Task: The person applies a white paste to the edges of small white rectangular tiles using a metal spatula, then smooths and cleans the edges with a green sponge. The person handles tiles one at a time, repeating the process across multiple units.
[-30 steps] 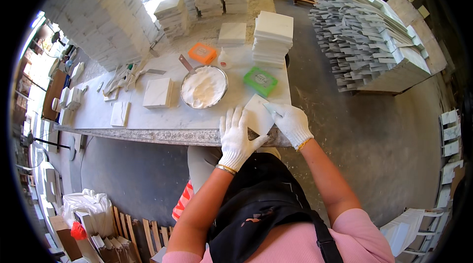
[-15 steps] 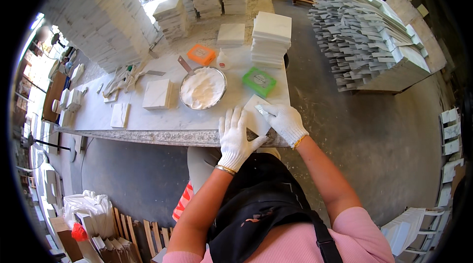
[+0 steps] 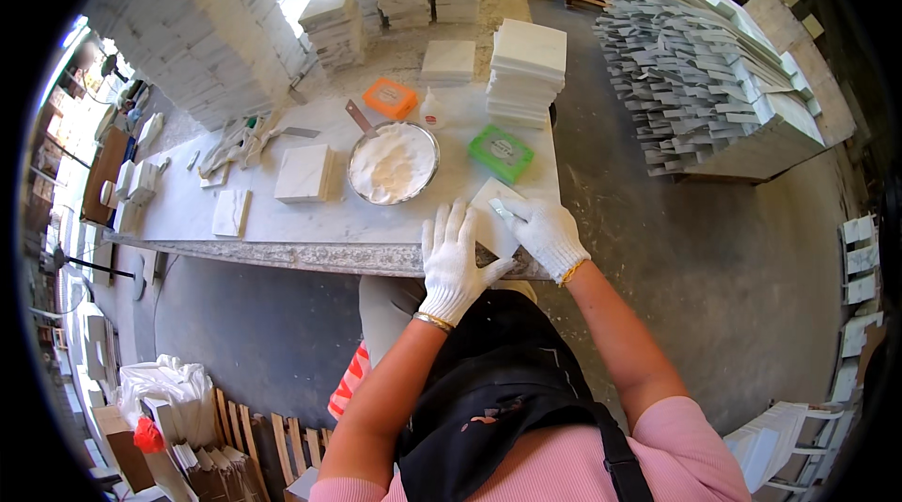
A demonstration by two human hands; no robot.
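A white marble tile (image 3: 495,237) lies at the table's front edge between my two gloved hands. My left hand (image 3: 453,262) rests flat on the tile's left side, fingers stretched out and thumb spread toward its near corner. My right hand (image 3: 548,237), on the tile's right side, is closed around a small scraper blade (image 3: 505,211), whose metal end touches or hovers just over the tile. Its handle is hidden in the glove. Just beyond are a metal bowl (image 3: 437,170) of white paste (image 3: 393,164), with a putty knife (image 3: 361,118) leaning in it, and a green box (image 3: 501,153).
Behind the bowl are an orange box (image 3: 390,99) and a small white bottle (image 3: 429,108). A tile stack (image 3: 526,74) stands at the table's right edge. Marble blocks (image 3: 303,173) and a crumpled glove (image 3: 240,147) lie left. A tall tile wall (image 3: 207,32) rises far left.
The view has shifted slightly, so the table's things sit a little differently in the picture. The blade's angle in my right hand has changed a little; my left hand stays flat on the tile.
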